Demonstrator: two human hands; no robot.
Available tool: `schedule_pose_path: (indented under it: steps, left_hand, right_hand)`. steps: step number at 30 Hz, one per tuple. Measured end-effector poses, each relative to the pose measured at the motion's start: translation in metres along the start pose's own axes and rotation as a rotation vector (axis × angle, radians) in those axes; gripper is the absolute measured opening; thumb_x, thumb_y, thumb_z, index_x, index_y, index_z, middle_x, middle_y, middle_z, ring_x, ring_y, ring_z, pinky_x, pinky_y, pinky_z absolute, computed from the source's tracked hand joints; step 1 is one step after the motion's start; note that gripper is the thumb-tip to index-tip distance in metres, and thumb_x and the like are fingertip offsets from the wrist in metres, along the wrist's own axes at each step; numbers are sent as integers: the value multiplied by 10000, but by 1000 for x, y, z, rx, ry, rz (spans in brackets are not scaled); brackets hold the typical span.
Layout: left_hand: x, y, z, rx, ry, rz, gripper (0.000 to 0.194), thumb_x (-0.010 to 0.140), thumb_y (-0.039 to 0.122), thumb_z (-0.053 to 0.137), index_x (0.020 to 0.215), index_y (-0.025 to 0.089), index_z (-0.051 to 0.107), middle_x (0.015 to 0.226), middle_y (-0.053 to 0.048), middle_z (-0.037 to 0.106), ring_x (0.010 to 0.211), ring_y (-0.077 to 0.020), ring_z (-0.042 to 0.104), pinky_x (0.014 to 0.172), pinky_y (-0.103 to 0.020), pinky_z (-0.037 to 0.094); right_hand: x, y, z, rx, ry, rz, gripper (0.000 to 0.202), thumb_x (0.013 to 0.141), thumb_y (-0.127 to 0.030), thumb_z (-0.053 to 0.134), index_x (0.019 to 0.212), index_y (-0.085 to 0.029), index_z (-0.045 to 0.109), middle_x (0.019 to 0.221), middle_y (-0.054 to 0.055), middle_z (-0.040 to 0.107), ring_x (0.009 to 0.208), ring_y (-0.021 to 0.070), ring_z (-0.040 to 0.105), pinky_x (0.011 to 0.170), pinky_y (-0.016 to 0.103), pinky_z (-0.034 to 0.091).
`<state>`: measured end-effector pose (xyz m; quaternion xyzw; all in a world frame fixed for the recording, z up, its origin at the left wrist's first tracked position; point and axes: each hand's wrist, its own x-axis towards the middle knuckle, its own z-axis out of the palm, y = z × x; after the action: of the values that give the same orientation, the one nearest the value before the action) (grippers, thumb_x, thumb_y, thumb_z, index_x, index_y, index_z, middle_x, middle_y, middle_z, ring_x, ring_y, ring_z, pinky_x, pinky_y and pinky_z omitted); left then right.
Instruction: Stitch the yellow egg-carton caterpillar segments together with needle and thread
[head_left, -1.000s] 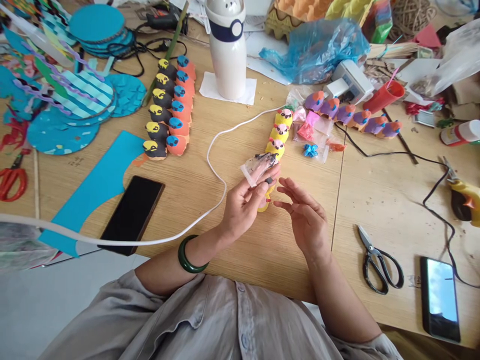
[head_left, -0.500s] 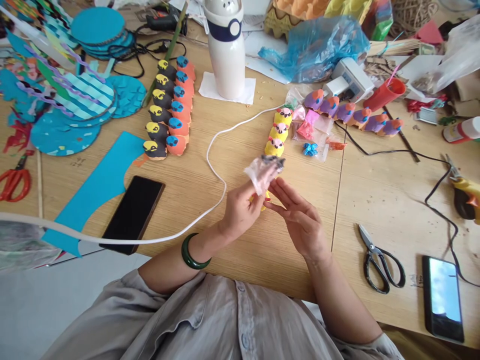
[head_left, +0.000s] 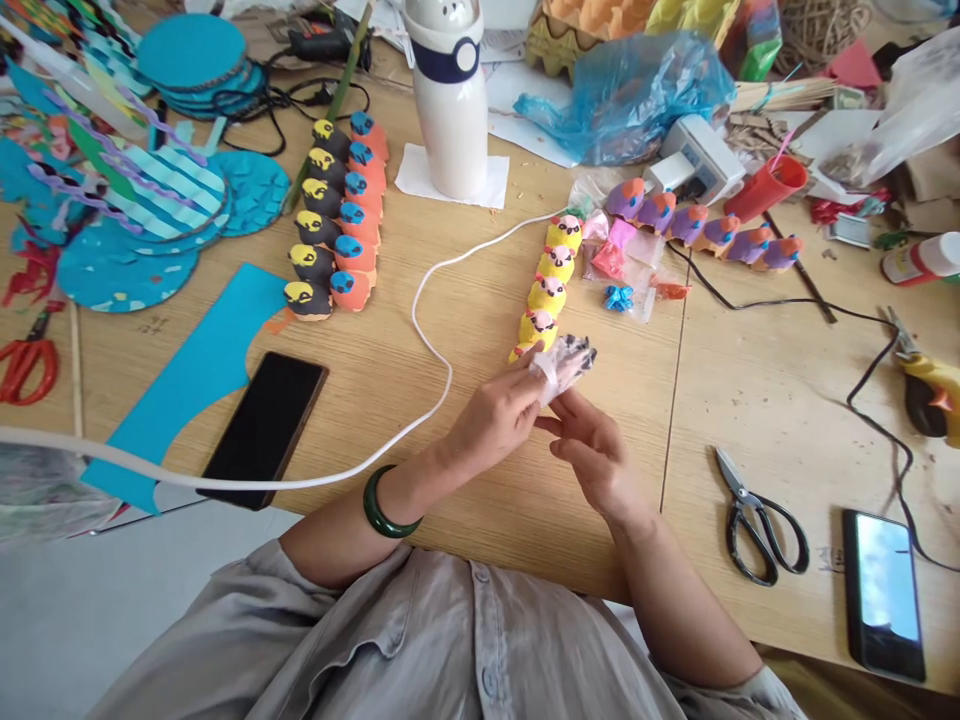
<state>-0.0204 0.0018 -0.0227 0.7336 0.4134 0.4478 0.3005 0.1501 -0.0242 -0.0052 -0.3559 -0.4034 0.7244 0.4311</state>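
My left hand (head_left: 499, 415) is closed on a small clear plastic wrapper (head_left: 562, 367) with dark, blackish bits at its far end. Just right of it, my right hand (head_left: 600, 455) has its fingers partly bent beneath the wrapper; whether its fingertips grip anything is hidden. Beyond my hands a row of yellow bumps (head_left: 547, 294) with pink tops and dark marks runs away from me, its near end partly covered by my left fingers. Small packets of pink material (head_left: 611, 258) and a blue crumpled piece (head_left: 619, 298) lie to the right of that row.
Black-and-yellow bumps (head_left: 313, 228) and orange-and-blue bumps (head_left: 357, 220) stand left of a white bottle (head_left: 450, 110). A white cable (head_left: 421, 330) curves across the table. A dark phone (head_left: 266, 425) lies left, black-handled scissors (head_left: 757, 520) and a lit phone (head_left: 885, 595) right. Purple-and-orange bumps (head_left: 688, 222) sit farther back.
The wrapper in my left hand has moved right and slightly nearer to me, uncovering more of the yellow row. My right hand has shifted slightly left, its fingers more bent.
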Motion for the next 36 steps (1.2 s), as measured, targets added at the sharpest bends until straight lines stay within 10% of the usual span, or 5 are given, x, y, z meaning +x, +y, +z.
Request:
schedule_pose_path:
  steps: [6,11,17,25,36]
  left_hand:
    - [9,2,-10,-143,376,-181,413,1091,356,548,1450,201,682,1411,-115,731,1345,-254,695,1167,-361,546]
    - [3,-2,-5,-39,109,-139,364,1049,332,596,1357,222,754,1358,-98,764,1203,-239,772,1017,-289,621]
    - [7,-1,-6,-198,326,-188,385,1082,304,568,1432,201,691,1422,-76,726,1353,-215,690,1203,-337,522]
    - [4,9,0,-388,301,-305,388,1053,403,631,1384,220,718,1398,-73,745,1330,-261,705,1095,-383,619]
    - [10,19,1,-1143,29,-523,455,936,242,674,1388,269,720,1476,-60,697,1423,-279,635,1286,-494,431]
  right_hand:
    - [2,-5,-4,115,55,-50,632,826,-66,586,1394,-312,711,1518,23,689,1517,284,554,1125,515,581]
    - [3,-8,-4,149,51,-31,644,773,-73,588,1358,-298,733,1506,23,697,1497,302,573,1124,544,577]
    - [7,-13,-6,244,92,-8,554,829,-157,553,1329,-307,741,1497,0,705,1497,327,570,1217,617,480]
    - [11,-11,-6,293,119,-43,529,846,-184,548,1319,-310,749,1503,-6,701,1467,302,600,1313,598,371]
    - [3,8,-13,-738,408,-601,430,987,-214,679,1376,-392,715,1128,54,654,1018,210,653,848,413,663]
